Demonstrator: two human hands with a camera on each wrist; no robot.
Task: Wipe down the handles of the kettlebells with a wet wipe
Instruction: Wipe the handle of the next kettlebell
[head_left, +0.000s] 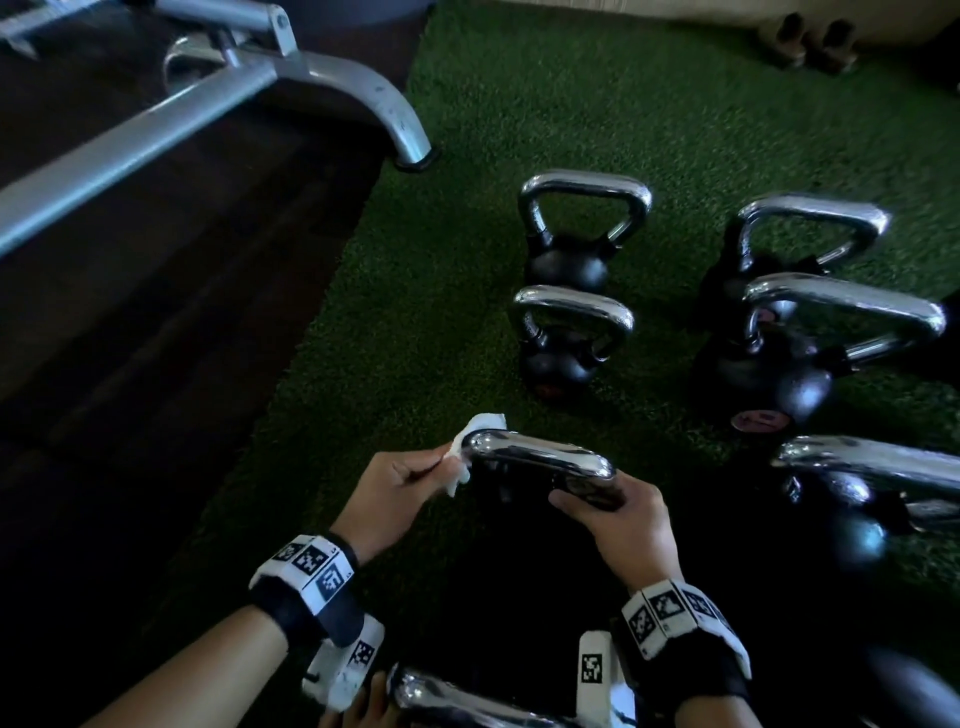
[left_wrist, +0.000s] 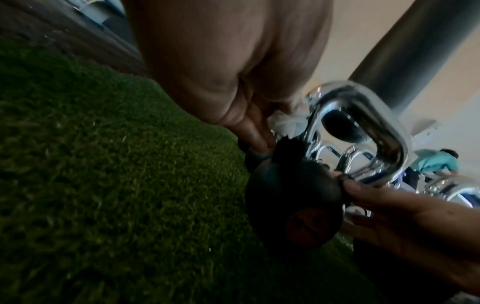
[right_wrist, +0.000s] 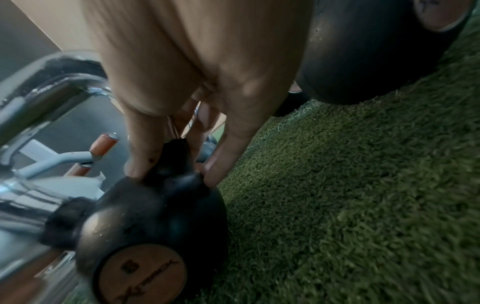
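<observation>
A black kettlebell (right_wrist: 155, 216) with a chrome handle (head_left: 540, 457) stands on green turf just in front of me. My left hand (head_left: 400, 488) pinches a white wet wipe (head_left: 478, 431) against the handle's left bend; the wipe (left_wrist: 285, 121) also shows beside the chrome loop (left_wrist: 363, 123) in the left wrist view. My right hand (head_left: 618, 519) grips the handle's right leg where it meets the black body, fingers (right_wrist: 142, 148) curled around that neck.
Several more chrome-handled kettlebells stand on the turf: two (head_left: 582, 228) ahead, others (head_left: 831, 322) at right, and one handle (head_left: 447, 696) at the bottom edge. A grey metal bench frame (head_left: 208, 104) crosses the dark floor at upper left.
</observation>
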